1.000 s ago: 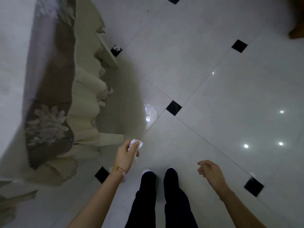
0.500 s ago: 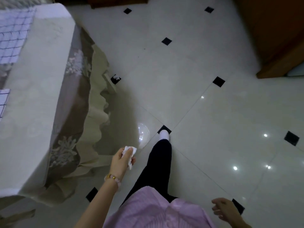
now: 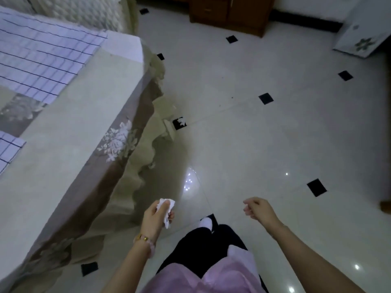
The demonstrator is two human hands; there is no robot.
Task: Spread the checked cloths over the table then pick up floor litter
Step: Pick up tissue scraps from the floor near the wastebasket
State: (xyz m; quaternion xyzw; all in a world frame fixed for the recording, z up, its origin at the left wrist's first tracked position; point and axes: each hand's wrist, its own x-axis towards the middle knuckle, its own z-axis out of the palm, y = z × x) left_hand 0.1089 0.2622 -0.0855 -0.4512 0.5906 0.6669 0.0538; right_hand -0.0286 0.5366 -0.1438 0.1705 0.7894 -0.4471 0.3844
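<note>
My left hand [image 3: 155,215] grips a crumpled white tissue [image 3: 167,210] low in the head view, beside the table's hanging skirt. My right hand [image 3: 257,209] hangs at the same height, fingers loosely curled and holding nothing. A white scrap of litter [image 3: 181,122] lies on a black floor tile by the table leg. Two checked cloths lie flat on the table [image 3: 63,134]: a large one [image 3: 42,58] at the far left and the corner of another [image 3: 8,149] at the left edge.
A beige tablecloth with a brown floral border [image 3: 118,140] drapes to the floor. Glossy white tiles with black insets [image 3: 266,98] stretch ahead. A wooden cabinet [image 3: 228,11] stands at the back, a white box with a green motif [image 3: 359,37] at far right. My feet [image 3: 206,223] are below.
The view has lifted, so the table top, checked cloths and far cabinet show. My right hand swung forward and up. My left hand still holds the tissue. I stepped forward.
</note>
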